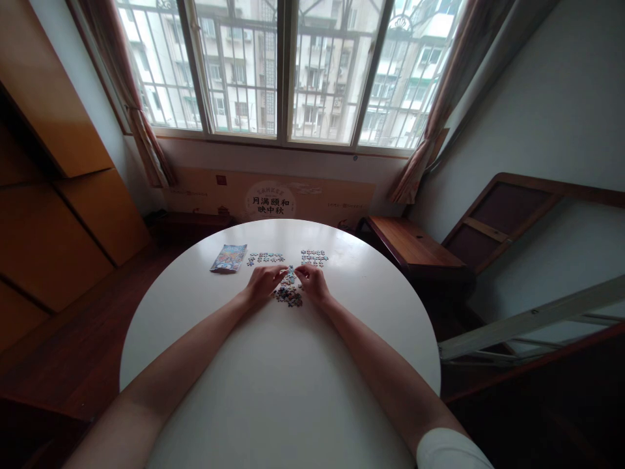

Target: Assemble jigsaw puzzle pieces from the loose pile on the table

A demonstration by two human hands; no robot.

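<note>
Both my hands meet over the middle of the white round table. My left hand [263,284] is closed in a pinch at the left side of a small light-blue jigsaw piece [291,275]. From the right, my right hand [313,281] pinches at the same spot; whether one piece or two are between the fingertips is too small to tell. Just below the fingers lies a loose heap of jigsaw pieces [290,298], mostly dark and mixed in colour. Beyond my left hand sit rows of spread pieces [268,257], and beyond my right hand another group of rows [315,257].
A colourful printed packet [228,258] lies on the white table [209,391], left of the rows. Past the table's right edge stand a wooden bench [415,242] and a pale metal frame [532,319]. Ahead are a barred window and a printed banner [312,202].
</note>
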